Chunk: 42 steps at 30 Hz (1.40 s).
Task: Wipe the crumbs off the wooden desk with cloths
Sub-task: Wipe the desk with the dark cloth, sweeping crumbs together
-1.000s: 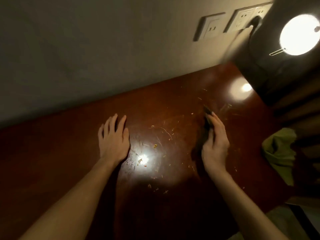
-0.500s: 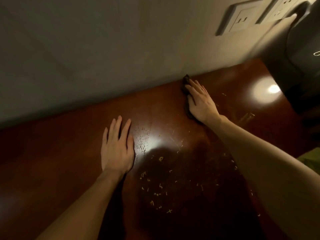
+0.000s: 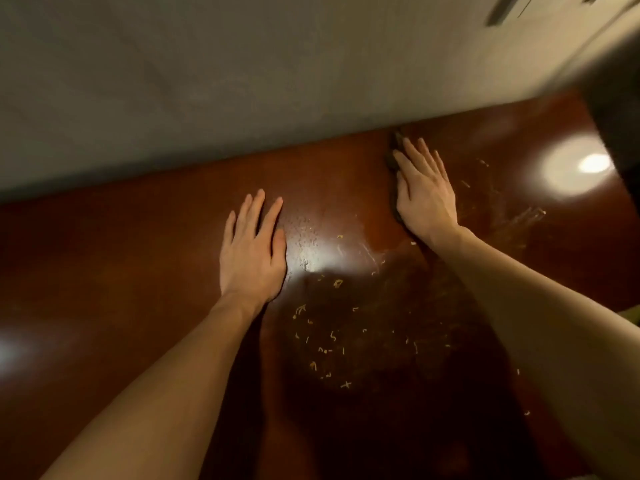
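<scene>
The dark red-brown wooden desk (image 3: 121, 271) runs along a grey wall. Pale yellow crumbs (image 3: 332, 341) lie scattered over its middle, between my two forearms and toward me. My right hand (image 3: 422, 192) lies flat with straight fingers on a dark cloth (image 3: 393, 157), pressing it to the desk close to the wall; only the cloth's left edge shows beside my fingers. My left hand (image 3: 254, 251) rests flat and open on the bare wood to the left of the crumbs, holding nothing.
A lamp's bright reflection (image 3: 585, 164) shines on the desk at the right, beside a dark object (image 3: 620, 98) at the frame's right edge. A wall socket (image 3: 502, 8) sits at the top right. A sliver of green cloth (image 3: 632, 315) shows at the right edge.
My right hand slid the dark cloth from the desk's middle right up to the wall, and has held there. The left hand has stayed flat in place. The view shifted left.
</scene>
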### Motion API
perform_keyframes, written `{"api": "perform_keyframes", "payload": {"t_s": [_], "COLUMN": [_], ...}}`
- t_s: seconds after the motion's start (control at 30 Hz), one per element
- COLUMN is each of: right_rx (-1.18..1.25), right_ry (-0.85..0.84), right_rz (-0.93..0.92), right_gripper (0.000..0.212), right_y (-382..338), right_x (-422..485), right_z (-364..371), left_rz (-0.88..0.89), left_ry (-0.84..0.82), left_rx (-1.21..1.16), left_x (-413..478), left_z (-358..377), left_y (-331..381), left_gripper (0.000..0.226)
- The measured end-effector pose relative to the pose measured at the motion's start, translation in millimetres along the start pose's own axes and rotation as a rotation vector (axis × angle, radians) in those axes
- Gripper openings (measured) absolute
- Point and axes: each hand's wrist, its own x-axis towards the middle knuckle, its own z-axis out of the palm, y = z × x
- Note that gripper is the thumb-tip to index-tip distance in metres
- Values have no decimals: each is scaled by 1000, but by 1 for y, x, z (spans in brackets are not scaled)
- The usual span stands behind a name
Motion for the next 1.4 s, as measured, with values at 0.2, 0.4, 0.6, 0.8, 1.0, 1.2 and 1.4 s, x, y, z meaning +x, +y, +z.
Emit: {"api": "perform_keyframes", "payload": {"t_s": [0.2,0.4,0.6,0.8,1.0,1.2,1.4], "right_rx": [-51,-171,-174,-227,-294,-139,67], "right_ry": [-112,-72,35,-44,-77,-130,-57], "right_rz": [-314,-258,-62,-110,-90,-7,41], "right_gripper": [50,50,54,59,56,65,50], "right_y": [-49,-24,2,-3,63,150,138], "right_x": [-45,-16,0,18,60,51,-30], "right_z": [18,10,4,4,-21,-59,-54], "left_rz": [6,30,139,277,255,461,501], "left_ry": [-3,8,38,-81,-36,66,18], "left_rx": [-4,13,165,-210,-438,-256,-204], "left_x": [-4,-3,63,150,175,167,169], "left_z": [-2,-4,-8,3,46,63,66], "left_y": [-1,-1,39,137,206,206,208], "left_gripper": [53,53,40,33,35,52,56]}}
